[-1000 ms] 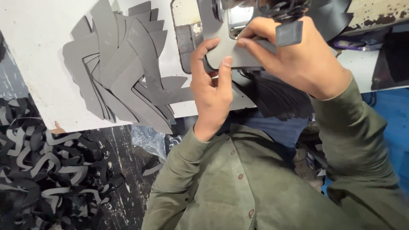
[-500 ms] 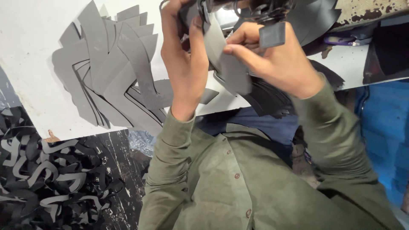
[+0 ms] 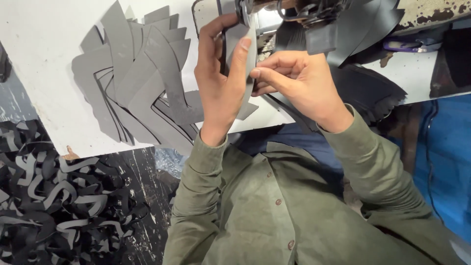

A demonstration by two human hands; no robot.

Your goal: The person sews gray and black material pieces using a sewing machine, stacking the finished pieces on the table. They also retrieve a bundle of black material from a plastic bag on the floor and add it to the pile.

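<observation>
Both of my hands hold one grey cut piece (image 3: 244, 59) up against the sewing machine (image 3: 274, 14) at the top of the view. My left hand (image 3: 222, 78) grips its left side, thumb and fingers pinched along the strip. My right hand (image 3: 294, 81) pinches its right edge just below the machine's head. A fanned stack of similar grey cut pieces (image 3: 140, 78) lies on the white table (image 3: 44, 59) to the left of my left hand. My olive-green sleeves and shirt fill the lower middle.
Dark finished pieces (image 3: 373, 93) hang over the table edge at right, under a black strip (image 3: 363, 24) coming off the machine. A heap of black and grey offcuts (image 3: 54, 201) covers the floor at lower left. Blue material (image 3: 446, 162) lies at right.
My hands have lifted the grey piece from over the table edge up to the machine's head. The camera has shifted, so the stack now sits further right and lower in view.
</observation>
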